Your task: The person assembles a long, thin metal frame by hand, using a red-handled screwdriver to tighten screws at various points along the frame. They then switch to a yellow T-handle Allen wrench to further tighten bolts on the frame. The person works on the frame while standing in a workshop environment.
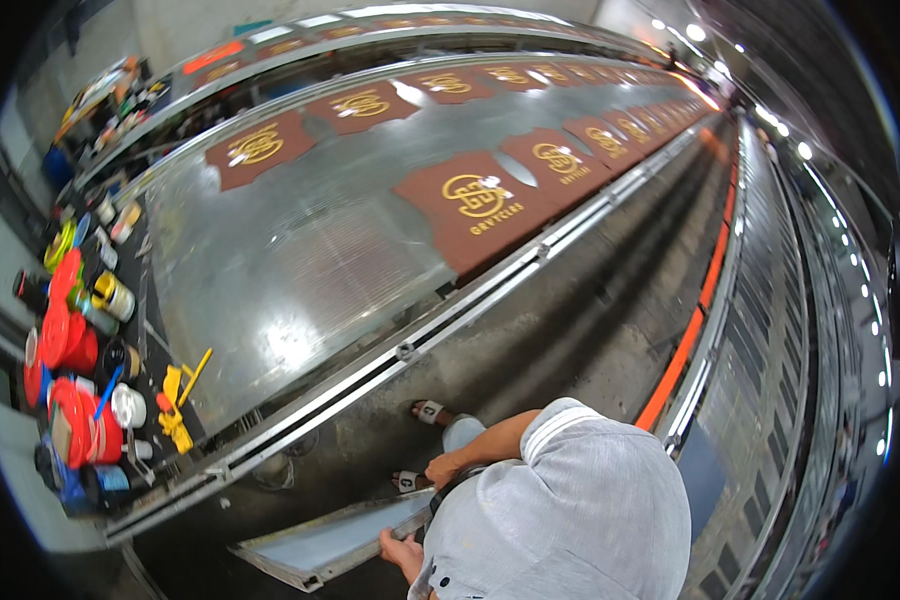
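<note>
A screen printing frame with a pale mesh is held tilted, low in front of my body and beside the long table. My left hand grips its near edge, with the fingers curled round the rail. At the frame's upper corner, close to my waist, my right hand is closed on the frame; its fingertips are partly hidden. Brown fabric pieces with yellow prints lie in two rows on the long table, beyond both hands.
Red tubs, a yellow-labelled jar and yellow tools crowd the table's left end. A metal rail edges the table. On the right, an orange strip runs along another long table. Concrete floor lies between.
</note>
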`<state>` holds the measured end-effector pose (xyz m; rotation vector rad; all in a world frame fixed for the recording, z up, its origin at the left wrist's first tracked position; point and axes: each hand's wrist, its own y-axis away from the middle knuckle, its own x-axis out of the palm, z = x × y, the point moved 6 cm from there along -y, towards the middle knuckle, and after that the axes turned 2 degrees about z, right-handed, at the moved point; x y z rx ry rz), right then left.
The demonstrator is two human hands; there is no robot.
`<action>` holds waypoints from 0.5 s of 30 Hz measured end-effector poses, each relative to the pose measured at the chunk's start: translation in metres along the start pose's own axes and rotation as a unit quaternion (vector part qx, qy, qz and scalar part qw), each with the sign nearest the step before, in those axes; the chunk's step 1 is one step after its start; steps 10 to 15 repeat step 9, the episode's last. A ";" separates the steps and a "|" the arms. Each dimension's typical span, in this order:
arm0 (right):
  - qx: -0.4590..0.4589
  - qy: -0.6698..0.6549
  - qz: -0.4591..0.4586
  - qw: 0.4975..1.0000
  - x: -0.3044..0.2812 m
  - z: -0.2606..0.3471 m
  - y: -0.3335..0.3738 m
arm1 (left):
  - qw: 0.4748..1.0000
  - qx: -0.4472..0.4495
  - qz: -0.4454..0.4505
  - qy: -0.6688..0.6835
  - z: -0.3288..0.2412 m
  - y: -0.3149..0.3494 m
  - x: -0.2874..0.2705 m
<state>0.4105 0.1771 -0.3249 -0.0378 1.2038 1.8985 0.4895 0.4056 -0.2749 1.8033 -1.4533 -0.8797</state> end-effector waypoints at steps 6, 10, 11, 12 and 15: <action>0.104 -0.103 -0.055 0.988 0.018 -0.023 0.042 | 0.987 0.018 0.140 -0.071 0.026 -0.023 0.005; 0.097 -0.144 -0.061 0.983 0.026 -0.041 0.046 | 0.979 0.027 0.157 -0.130 0.029 -0.031 -0.007; 0.097 -0.144 -0.061 0.983 0.026 -0.041 0.046 | 0.979 0.027 0.157 -0.130 0.029 -0.031 -0.007; 0.097 -0.144 -0.061 0.983 0.026 -0.041 0.046 | 0.979 0.027 0.157 -0.130 0.029 -0.031 -0.007; 0.097 -0.144 -0.061 0.983 0.026 -0.041 0.046 | 0.979 0.027 0.157 -0.130 0.029 -0.031 -0.007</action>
